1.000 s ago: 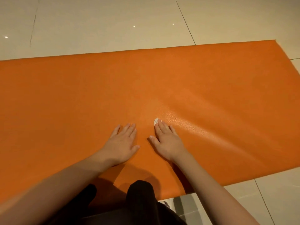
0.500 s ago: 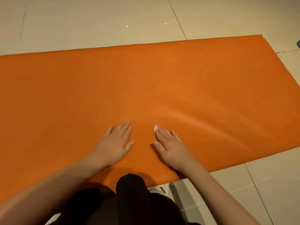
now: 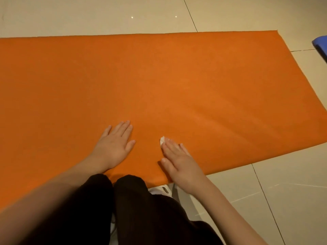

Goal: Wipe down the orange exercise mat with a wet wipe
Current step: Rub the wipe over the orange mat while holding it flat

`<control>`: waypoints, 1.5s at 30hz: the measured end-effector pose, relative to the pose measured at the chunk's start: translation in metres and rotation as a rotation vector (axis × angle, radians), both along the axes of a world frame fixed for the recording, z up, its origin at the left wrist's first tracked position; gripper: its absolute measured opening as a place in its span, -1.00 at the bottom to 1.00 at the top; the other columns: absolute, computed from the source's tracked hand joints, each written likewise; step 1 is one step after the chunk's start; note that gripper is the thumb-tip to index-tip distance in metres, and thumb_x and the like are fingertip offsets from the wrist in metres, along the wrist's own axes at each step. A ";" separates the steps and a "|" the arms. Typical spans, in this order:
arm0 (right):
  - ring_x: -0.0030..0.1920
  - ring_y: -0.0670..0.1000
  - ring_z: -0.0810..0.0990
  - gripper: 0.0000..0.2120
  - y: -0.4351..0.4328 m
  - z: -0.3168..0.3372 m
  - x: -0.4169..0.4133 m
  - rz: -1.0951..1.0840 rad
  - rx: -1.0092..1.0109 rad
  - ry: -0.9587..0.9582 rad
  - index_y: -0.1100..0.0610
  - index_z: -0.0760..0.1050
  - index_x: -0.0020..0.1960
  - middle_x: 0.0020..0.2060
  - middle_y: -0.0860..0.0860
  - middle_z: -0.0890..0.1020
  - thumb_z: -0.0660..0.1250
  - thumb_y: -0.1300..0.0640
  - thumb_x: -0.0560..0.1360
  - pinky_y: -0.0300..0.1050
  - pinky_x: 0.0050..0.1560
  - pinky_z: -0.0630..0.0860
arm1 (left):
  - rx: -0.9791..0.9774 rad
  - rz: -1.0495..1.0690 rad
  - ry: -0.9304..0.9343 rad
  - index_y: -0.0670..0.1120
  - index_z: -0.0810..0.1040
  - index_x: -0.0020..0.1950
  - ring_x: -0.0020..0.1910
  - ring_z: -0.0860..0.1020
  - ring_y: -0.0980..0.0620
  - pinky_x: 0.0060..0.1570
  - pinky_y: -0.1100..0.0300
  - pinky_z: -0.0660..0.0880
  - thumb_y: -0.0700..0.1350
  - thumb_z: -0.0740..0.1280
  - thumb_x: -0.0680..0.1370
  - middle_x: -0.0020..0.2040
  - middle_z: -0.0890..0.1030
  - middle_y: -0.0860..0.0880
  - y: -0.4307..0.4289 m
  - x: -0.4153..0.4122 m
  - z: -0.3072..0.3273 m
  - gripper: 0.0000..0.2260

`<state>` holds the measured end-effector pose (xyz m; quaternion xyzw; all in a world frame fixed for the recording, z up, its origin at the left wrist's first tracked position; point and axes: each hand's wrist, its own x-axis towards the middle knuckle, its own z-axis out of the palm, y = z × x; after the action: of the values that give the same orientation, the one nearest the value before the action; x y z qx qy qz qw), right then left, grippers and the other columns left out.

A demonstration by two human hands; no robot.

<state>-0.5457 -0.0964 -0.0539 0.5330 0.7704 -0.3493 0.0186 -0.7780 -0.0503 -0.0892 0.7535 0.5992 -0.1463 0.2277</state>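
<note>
One mat [image 3: 177,76], orange, lies flat on the floor [image 3: 88,15] and runs out far left, right and ahead of both hands. The wipe [image 3: 162,139] is on the mat near its near edge, pinned under the right hand [image 3: 178,161]. Only a small white bit pokes out past the index fingertip; the rest is hidden.

Right grip: not closed, fingers straight and together, palm down, pressing the wipe onto the mat. Left hand [image 3: 115,144] sits just left of it, apart from it, flat on the mat with fingers straight. It holds nothing and looks like a brace.

Step, as a judgement: mid-wipe, working the near strip of the mat by the right hand. Faint streaks right of that hand may be damp passes; hard to tell. Most of the mat ahead and far left shows no clear sign of wiping.

Next move probably needs the right palm kept flat on the wipe with even pressure while it slides out or sideways, so the wipe doesn't bunch or slip free. The left hand should hold the mat so it doesn't creep on the tile.

Outward: black-clad knees [image 3: 132,200] sit behind the hands at the mat's near edge. The floor is pale glossy tile with dark grout lines and two small light glints far ahead. A blue thing [image 3: 321,45] is cut off far right, past the mat's corner.
</note>
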 end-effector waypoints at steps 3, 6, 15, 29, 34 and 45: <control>0.49 -0.28 -0.10 -0.27 -0.028 0.006 0.023 0.073 -0.024 0.097 -0.03 0.04 0.55 0.52 -0.20 0.01 -0.29 -0.36 0.50 -0.24 0.48 -0.27 | 0.001 -0.003 0.019 -0.05 -0.15 0.61 0.58 -0.18 0.07 0.53 0.04 -0.22 0.14 -0.15 0.68 0.60 -0.19 0.02 -0.001 0.001 0.004 -0.45; 0.48 -0.30 -0.12 -0.22 -0.017 -0.003 0.038 -0.013 0.017 0.027 -0.05 0.06 0.54 0.50 -0.23 0.00 -0.32 -0.42 0.47 -0.13 0.51 -0.18 | 0.011 0.010 0.006 -0.06 -0.13 0.61 0.58 -0.18 0.07 0.52 0.04 -0.22 0.14 -0.14 0.68 0.61 -0.17 0.01 0.000 0.003 0.008 -0.45; 0.49 -0.30 -0.08 -0.29 -0.040 0.002 0.040 -0.034 0.012 0.056 -0.10 0.05 0.51 0.50 -0.23 0.03 -0.37 -0.38 0.49 -0.19 0.50 -0.20 | 0.020 0.040 -0.046 -0.05 -0.13 0.61 0.57 -0.18 0.08 0.52 0.06 -0.23 0.14 -0.13 0.68 0.61 -0.16 0.01 -0.004 0.002 -0.002 -0.45; 0.53 -0.13 -0.17 -0.45 -0.001 -0.010 0.032 -0.252 -0.030 -0.167 0.04 -0.09 0.57 0.55 -0.10 -0.09 -0.16 -0.14 0.65 -0.12 0.50 -0.27 | 0.035 0.079 -0.052 -0.04 -0.08 0.62 0.58 -0.14 0.07 0.53 0.04 -0.18 0.12 -0.11 0.69 0.61 -0.12 0.03 -0.008 0.005 0.000 -0.47; 0.52 -0.10 -0.23 -0.41 0.005 -0.002 -0.003 -0.132 -0.082 -0.110 0.09 -0.22 0.56 0.54 -0.06 -0.19 -0.10 -0.13 0.65 -0.09 0.50 -0.28 | -0.004 0.094 -0.051 -0.04 -0.07 0.62 0.58 -0.14 0.07 0.53 0.03 -0.16 0.12 -0.10 0.70 0.61 -0.11 0.03 -0.007 0.007 0.006 -0.48; 0.54 -0.04 -0.18 -0.35 0.054 0.002 0.002 -0.045 -0.129 -0.238 0.12 -0.20 0.57 0.55 0.01 -0.16 -0.09 -0.19 0.64 -0.05 0.51 -0.22 | -0.038 0.060 -0.032 -0.01 -0.10 0.62 0.58 -0.14 0.07 0.53 0.03 -0.13 0.14 -0.11 0.69 0.61 -0.14 0.05 -0.009 0.002 0.010 -0.47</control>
<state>-0.5442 -0.0426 -0.0523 0.5857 0.7264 -0.3328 0.1363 -0.7763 -0.0593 -0.0790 0.7330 0.6149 -0.1390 0.2556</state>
